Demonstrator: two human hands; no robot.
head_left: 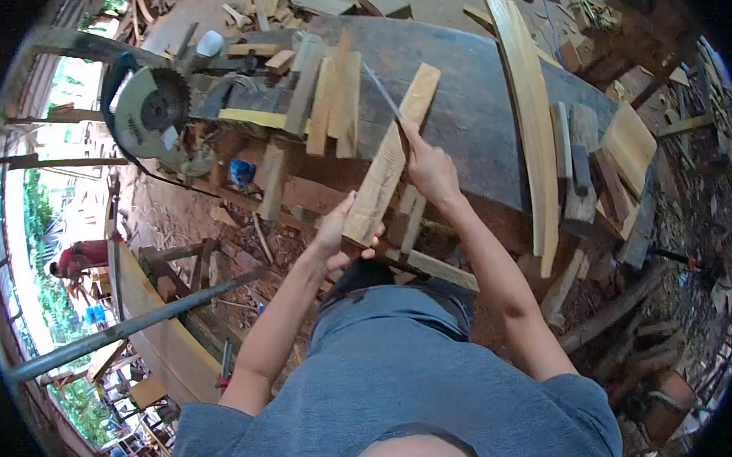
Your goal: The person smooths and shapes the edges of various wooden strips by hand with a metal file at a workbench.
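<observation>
My left hand (339,230) grips the near end of a pale wooden plank (391,157), which slants up and away over the dark workbench (475,107). My right hand (431,171) is closed on the handle of a thin metal blade or file (382,90) that lies along the plank's left edge. The two hands are close together, the right one higher up the plank.
A circular saw (149,112) sits at the bench's left end among several wood offcuts (330,98). A long curved board (530,112) leans on the right side. A grey metal pipe (131,328) crosses lower left. A person in red (78,260) bends over far left.
</observation>
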